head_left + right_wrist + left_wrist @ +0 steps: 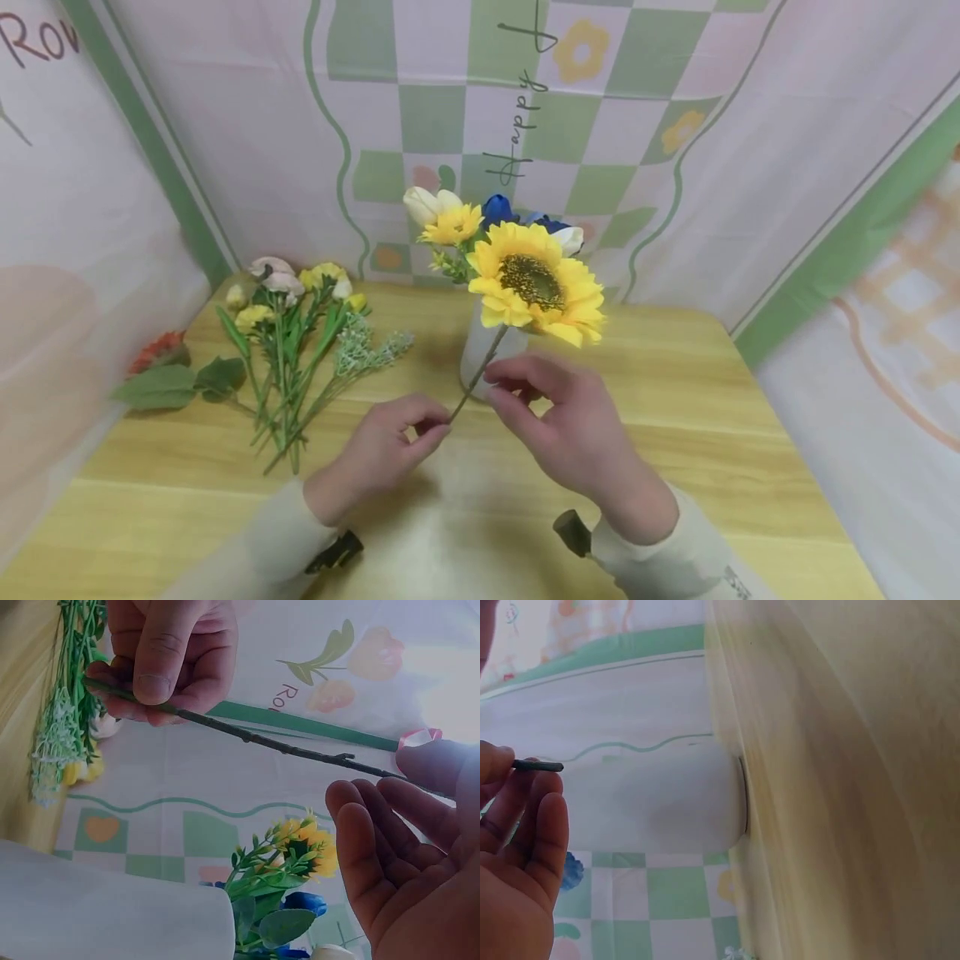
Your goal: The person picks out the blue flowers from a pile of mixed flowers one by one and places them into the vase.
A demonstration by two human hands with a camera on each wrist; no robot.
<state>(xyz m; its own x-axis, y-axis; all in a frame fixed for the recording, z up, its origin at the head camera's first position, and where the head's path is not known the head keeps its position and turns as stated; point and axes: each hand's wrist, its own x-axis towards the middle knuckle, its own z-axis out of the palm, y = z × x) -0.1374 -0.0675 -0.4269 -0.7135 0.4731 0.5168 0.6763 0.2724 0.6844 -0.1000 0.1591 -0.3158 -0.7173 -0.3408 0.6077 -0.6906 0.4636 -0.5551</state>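
As left fingers [417, 410] and right fingers [538, 373] pinch a stem [264, 742], large sunflower bloom [534, 282], head view only

Black script lettering [516, 125], "Happy": on the pale fabric backdrop with green-and-white checks [431, 117]; set sideways, reading upward; a further character above cut off by the picture's top edge. Brown script lettering [37, 35], "Ro" plus an uncertain third letter: on the white fabric side panel [82, 183]; "Ro" also legible in the right wrist view. Small print [737, 582], cream right sleeve [675, 567]: illegible.
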